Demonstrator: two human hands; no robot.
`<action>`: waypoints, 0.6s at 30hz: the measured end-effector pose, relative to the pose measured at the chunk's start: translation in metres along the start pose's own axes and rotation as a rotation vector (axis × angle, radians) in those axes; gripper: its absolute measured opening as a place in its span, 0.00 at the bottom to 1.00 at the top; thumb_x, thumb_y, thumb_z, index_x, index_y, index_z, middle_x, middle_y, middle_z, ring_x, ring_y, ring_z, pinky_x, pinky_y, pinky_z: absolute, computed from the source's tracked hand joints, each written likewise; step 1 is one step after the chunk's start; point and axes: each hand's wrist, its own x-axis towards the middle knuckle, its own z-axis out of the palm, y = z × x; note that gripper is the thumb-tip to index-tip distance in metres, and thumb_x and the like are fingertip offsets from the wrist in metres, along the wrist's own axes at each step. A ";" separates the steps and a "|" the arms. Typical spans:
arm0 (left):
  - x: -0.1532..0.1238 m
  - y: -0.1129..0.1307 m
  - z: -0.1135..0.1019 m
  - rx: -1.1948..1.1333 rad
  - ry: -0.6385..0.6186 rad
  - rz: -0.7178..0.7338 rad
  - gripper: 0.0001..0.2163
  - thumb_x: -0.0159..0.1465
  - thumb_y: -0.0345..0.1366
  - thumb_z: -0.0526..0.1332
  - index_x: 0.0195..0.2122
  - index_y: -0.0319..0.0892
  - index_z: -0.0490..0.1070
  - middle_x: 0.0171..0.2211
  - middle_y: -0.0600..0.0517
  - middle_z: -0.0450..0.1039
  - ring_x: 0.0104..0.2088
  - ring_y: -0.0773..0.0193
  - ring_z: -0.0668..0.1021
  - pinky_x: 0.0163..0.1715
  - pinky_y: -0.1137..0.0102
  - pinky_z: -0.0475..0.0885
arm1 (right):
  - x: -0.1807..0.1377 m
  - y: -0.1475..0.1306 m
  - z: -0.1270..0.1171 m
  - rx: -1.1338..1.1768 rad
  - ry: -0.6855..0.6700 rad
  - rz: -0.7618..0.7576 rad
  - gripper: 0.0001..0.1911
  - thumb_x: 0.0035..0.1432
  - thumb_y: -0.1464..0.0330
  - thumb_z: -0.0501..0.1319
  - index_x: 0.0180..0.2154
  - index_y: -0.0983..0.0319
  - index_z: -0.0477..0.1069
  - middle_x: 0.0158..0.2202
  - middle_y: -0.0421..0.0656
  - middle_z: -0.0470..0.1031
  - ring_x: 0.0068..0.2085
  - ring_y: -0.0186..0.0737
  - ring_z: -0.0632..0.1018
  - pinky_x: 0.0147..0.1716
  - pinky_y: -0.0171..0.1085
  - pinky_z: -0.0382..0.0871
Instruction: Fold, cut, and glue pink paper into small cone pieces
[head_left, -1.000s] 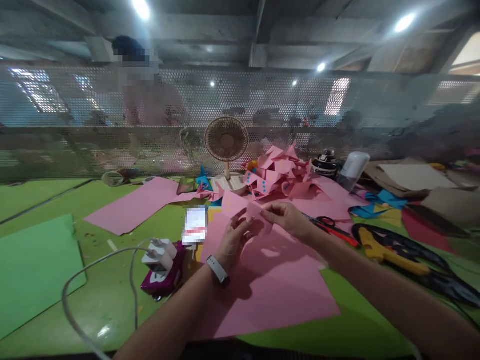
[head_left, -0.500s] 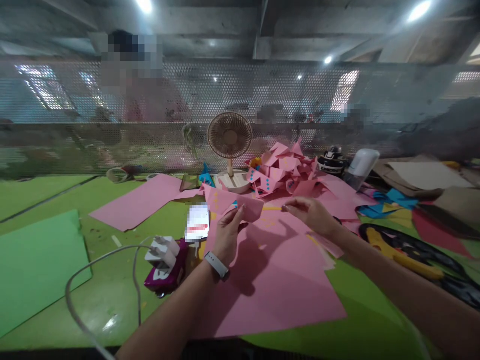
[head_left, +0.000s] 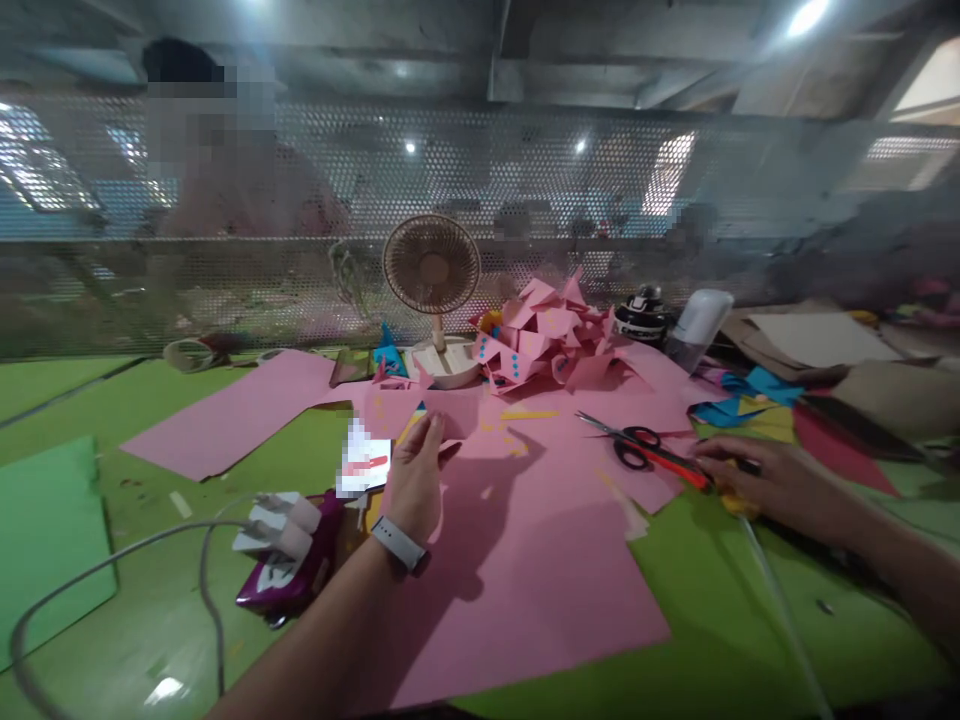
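Pink folded piece pinned flat on pink sheet under left hand, fingers extended; right hand curled on glue gun beside scissors.

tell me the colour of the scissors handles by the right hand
Black and red scissors handles, seen in the head view beside the right hand.

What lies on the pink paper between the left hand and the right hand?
In the head view, scissors with red and black handles lie between the left hand and right hand, on the pink paper.
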 end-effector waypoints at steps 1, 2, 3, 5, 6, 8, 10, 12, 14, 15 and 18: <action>0.001 0.000 0.000 0.002 -0.005 0.012 0.09 0.52 0.42 0.67 0.32 0.44 0.74 0.32 0.56 0.72 0.32 0.70 0.74 0.35 0.73 0.70 | -0.003 0.004 -0.004 -0.010 -0.003 0.020 0.14 0.57 0.55 0.54 0.38 0.53 0.73 0.43 0.47 0.76 0.43 0.47 0.76 0.41 0.43 0.68; 0.001 0.000 0.000 0.010 -0.013 0.027 0.09 0.51 0.42 0.67 0.31 0.44 0.74 0.33 0.56 0.72 0.33 0.70 0.74 0.37 0.72 0.70 | -0.006 0.007 -0.006 -0.016 -0.010 0.035 0.13 0.57 0.56 0.54 0.37 0.53 0.73 0.43 0.47 0.76 0.42 0.45 0.76 0.41 0.41 0.67; 0.002 -0.001 0.000 0.019 -0.022 0.042 0.10 0.51 0.42 0.67 0.32 0.44 0.74 0.33 0.55 0.72 0.34 0.69 0.74 0.38 0.71 0.70 | -0.007 0.008 -0.008 -0.017 -0.017 0.042 0.13 0.58 0.56 0.54 0.37 0.52 0.73 0.42 0.47 0.76 0.41 0.44 0.76 0.41 0.40 0.67; 0.003 -0.002 0.000 0.024 -0.024 0.049 0.11 0.51 0.42 0.67 0.33 0.44 0.74 0.36 0.55 0.73 0.36 0.68 0.75 0.39 0.70 0.71 | -0.007 0.006 -0.006 -0.015 -0.030 0.036 0.13 0.58 0.56 0.54 0.37 0.53 0.73 0.41 0.47 0.76 0.41 0.43 0.76 0.41 0.39 0.67; 0.003 -0.002 0.000 0.017 -0.013 0.039 0.12 0.50 0.41 0.68 0.34 0.45 0.74 0.37 0.55 0.73 0.36 0.68 0.75 0.40 0.69 0.71 | -0.005 0.004 -0.003 -0.015 -0.038 0.020 0.14 0.57 0.56 0.54 0.37 0.54 0.73 0.41 0.46 0.76 0.41 0.44 0.76 0.40 0.40 0.67; 0.004 -0.003 0.001 -0.009 0.022 0.013 0.13 0.48 0.40 0.69 0.35 0.45 0.73 0.37 0.55 0.73 0.35 0.68 0.75 0.39 0.68 0.71 | 0.001 -0.005 0.006 -0.027 -0.063 -0.031 0.15 0.57 0.56 0.53 0.36 0.56 0.73 0.39 0.45 0.76 0.40 0.45 0.76 0.40 0.41 0.67; 0.006 -0.004 0.000 -0.032 0.043 -0.002 0.13 0.48 0.39 0.69 0.35 0.46 0.73 0.37 0.56 0.73 0.34 0.68 0.75 0.39 0.67 0.72 | 0.008 -0.014 0.014 -0.041 -0.092 -0.092 0.15 0.58 0.57 0.53 0.36 0.57 0.73 0.38 0.44 0.77 0.40 0.45 0.76 0.39 0.41 0.67; 0.007 -0.005 -0.001 -0.026 0.024 -0.005 0.13 0.49 0.39 0.69 0.35 0.46 0.73 0.37 0.56 0.73 0.35 0.68 0.74 0.40 0.67 0.72 | 0.016 -0.023 0.020 -0.044 -0.113 -0.132 0.15 0.58 0.58 0.52 0.37 0.57 0.73 0.38 0.44 0.77 0.39 0.44 0.76 0.38 0.40 0.66; 0.008 -0.007 -0.003 0.008 -0.013 -0.003 0.12 0.50 0.40 0.68 0.36 0.45 0.73 0.37 0.55 0.73 0.36 0.68 0.74 0.40 0.68 0.72 | 0.023 -0.028 0.022 -0.046 -0.126 -0.158 0.14 0.58 0.59 0.52 0.37 0.58 0.74 0.38 0.43 0.77 0.39 0.43 0.76 0.36 0.39 0.66; 0.008 -0.007 -0.004 0.029 -0.029 -0.003 0.12 0.51 0.40 0.68 0.35 0.44 0.73 0.37 0.55 0.73 0.36 0.68 0.74 0.40 0.68 0.72 | 0.026 -0.028 0.022 -0.051 -0.125 -0.167 0.14 0.58 0.60 0.52 0.36 0.58 0.74 0.38 0.43 0.77 0.38 0.43 0.76 0.36 0.38 0.66; 0.009 -0.008 -0.005 0.066 -0.050 -0.010 0.10 0.52 0.41 0.67 0.32 0.43 0.73 0.35 0.55 0.72 0.35 0.68 0.74 0.40 0.70 0.71 | 0.032 -0.023 0.015 -0.091 -0.083 -0.152 0.14 0.58 0.61 0.53 0.37 0.58 0.74 0.37 0.44 0.77 0.36 0.42 0.76 0.35 0.38 0.65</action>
